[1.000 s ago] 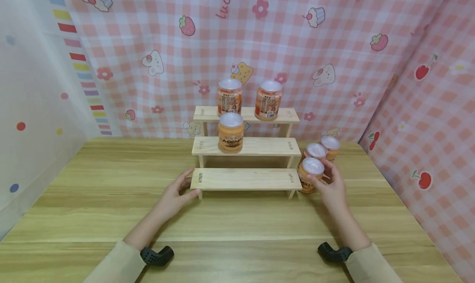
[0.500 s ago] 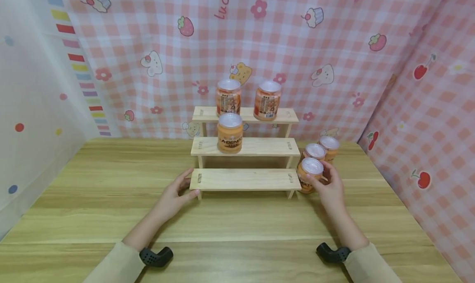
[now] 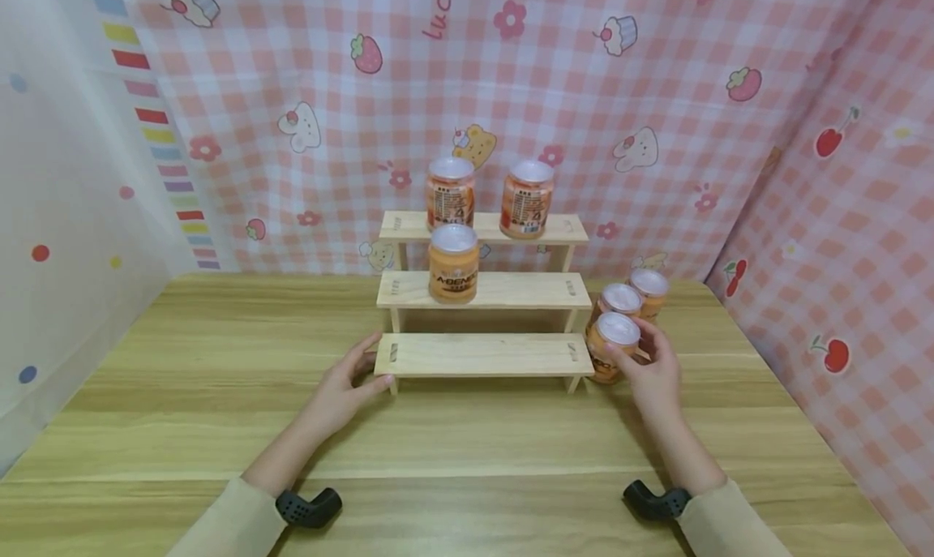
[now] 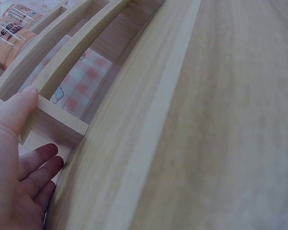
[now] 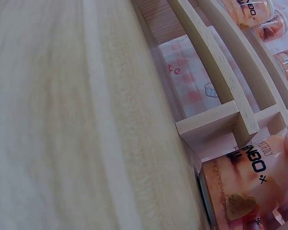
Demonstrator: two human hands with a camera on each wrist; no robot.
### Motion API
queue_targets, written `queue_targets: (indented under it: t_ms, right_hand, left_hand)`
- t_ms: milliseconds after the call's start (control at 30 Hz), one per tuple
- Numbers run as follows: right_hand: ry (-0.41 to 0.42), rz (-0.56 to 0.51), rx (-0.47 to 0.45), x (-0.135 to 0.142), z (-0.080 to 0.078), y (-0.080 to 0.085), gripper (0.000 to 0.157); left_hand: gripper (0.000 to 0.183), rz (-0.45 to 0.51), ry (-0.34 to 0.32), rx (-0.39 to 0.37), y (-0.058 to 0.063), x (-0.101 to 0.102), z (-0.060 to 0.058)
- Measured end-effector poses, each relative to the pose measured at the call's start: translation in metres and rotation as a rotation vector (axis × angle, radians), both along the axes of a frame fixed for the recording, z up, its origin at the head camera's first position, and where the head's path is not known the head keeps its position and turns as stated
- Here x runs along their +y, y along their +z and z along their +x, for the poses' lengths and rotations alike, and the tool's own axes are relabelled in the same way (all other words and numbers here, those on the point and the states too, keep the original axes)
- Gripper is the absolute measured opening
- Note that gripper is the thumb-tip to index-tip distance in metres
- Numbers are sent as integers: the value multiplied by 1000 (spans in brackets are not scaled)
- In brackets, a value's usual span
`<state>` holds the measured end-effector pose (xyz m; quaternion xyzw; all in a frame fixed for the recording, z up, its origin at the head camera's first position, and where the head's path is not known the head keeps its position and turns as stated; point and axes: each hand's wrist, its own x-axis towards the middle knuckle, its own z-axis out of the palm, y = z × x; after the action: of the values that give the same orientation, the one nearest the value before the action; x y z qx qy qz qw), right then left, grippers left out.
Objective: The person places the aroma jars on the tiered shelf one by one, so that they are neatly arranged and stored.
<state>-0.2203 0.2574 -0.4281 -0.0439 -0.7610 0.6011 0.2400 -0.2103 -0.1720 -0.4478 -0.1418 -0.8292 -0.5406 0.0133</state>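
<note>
My left hand (image 3: 341, 388) holds the left end of the lowest step of a three-tier wooden display rack (image 3: 481, 354). In the left wrist view the thumb (image 4: 20, 108) presses the front corner and the other fingers bend beside the end leg. At the rack's right end my right hand (image 3: 653, 374) grips an orange jar (image 3: 604, 361) with a silvery lid, upright on the table. The right wrist view shows this jar (image 5: 247, 184) close beside the rack's end leg; most of the hand is out of that view.
Two more jars (image 3: 622, 297) (image 3: 649, 285) stand behind the gripped one. On the top step are two jars (image 3: 451, 194) (image 3: 527, 202), and one jar (image 3: 454, 265) is on the middle step. A checked cloth (image 3: 350, 135) hangs behind the wooden table (image 3: 467, 452).
Both hands stay almost in place. The jar in the right hand shifts very slightly to the right and its label looks turned a little.
</note>
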Motion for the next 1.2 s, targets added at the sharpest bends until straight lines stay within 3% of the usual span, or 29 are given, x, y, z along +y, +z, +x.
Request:
queue_targets:
  t_ms: [100, 333, 433, 833, 1200]
  right_hand:
    - [-9, 3, -10, 1, 2, 1, 53]
    - [-47, 27, -46, 3, 6, 8, 54]
    - [-57, 45, -58, 3, 8, 13, 54]
    - [-71, 33, -51, -2, 14, 37, 56]
    - [-38, 56, 41, -6, 16, 69, 55]
  left_hand:
    - [73, 3, 0, -3, 5, 3, 3]
    - [69, -1, -10, -16, 30, 10, 18]
    - [69, -3, -9, -24, 34, 11, 19]
    - [69, 8, -10, -18, 33, 10, 19]
    - [68, 18, -15, -11, 33, 9, 18]
